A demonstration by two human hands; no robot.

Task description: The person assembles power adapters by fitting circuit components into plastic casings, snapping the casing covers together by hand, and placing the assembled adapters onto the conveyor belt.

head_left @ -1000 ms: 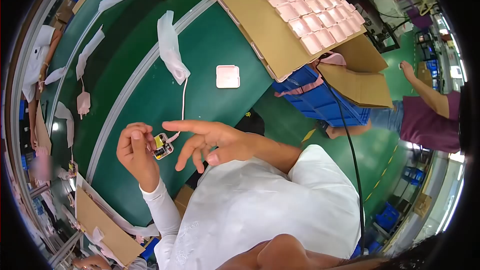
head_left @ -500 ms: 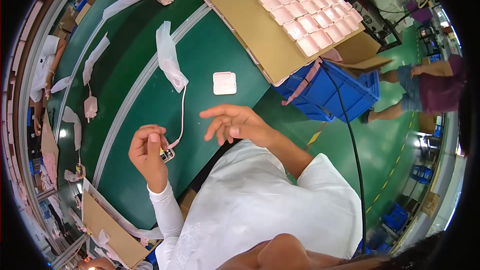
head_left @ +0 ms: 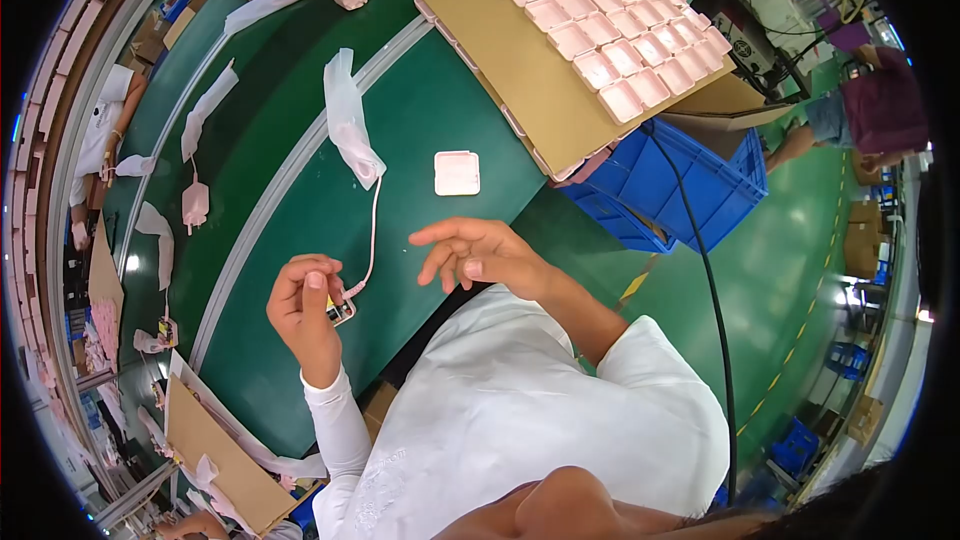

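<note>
My left hand [head_left: 306,312] is closed around a small pink charger housing [head_left: 345,315] with a circuit board showing in its open side; the fingers partly hide it. A pink cable [head_left: 373,235] runs up from the housing to a white plastic sleeve [head_left: 350,130] lying on the green bench. My right hand [head_left: 485,255] hovers to the right with fingers spread and nothing in them. Above it, apart from the fingers, a pink square plastic cover [head_left: 457,173] lies on the bench.
Cardboard [head_left: 480,35] at the upper right carries rows of pink covers [head_left: 620,25]. Beside the bench stands a blue crate [head_left: 690,180], with a black cable [head_left: 708,270] hanging past it. More sleeved chargers [head_left: 195,204] lie on the belt. Other people are at left and right.
The view has shifted slightly, so the bench things appear a little to the right. Both hands keep nearly the same pose. The person at the far right has moved.
</note>
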